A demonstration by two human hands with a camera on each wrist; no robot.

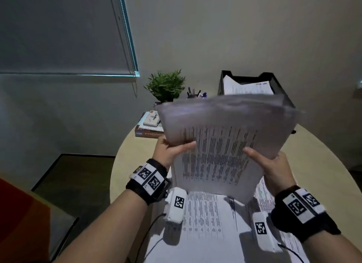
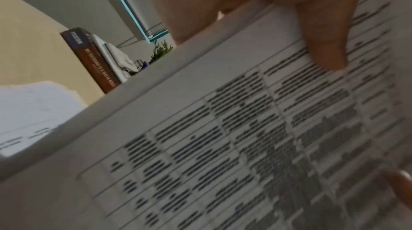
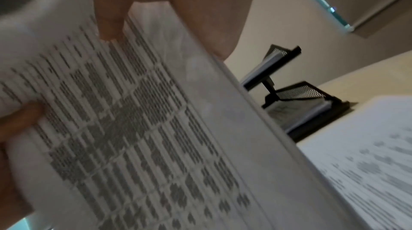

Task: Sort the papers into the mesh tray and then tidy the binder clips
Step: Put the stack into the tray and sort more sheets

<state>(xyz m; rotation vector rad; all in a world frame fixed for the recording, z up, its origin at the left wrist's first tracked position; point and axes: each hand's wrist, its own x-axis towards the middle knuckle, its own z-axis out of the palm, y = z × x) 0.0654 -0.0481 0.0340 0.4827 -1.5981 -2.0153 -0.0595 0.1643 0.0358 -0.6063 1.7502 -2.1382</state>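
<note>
I hold a thick stack of printed papers [image 1: 219, 145] tilted up above the table, its top edge blurred. My left hand [image 1: 172, 149] grips the stack's left side, thumb on the printed face [image 2: 323, 43]. My right hand [image 1: 272, 164] grips the right side, thumb on top [image 3: 111, 22]. The black mesh tray [image 1: 282, 82] stands behind the stack at the back right, with sheets in its upper tier; in the right wrist view the mesh tray [image 3: 301, 92] shows two tiers. More printed sheets [image 1: 211, 223] lie on the table under my hands. No binder clips show.
A round beige table [image 1: 321, 160] carries a small potted plant [image 1: 166, 85], a pen holder [image 1: 194, 95] and a pile of books with a white case [image 1: 150, 125] at the back left. A window blind [image 1: 58, 31] hangs on the left wall.
</note>
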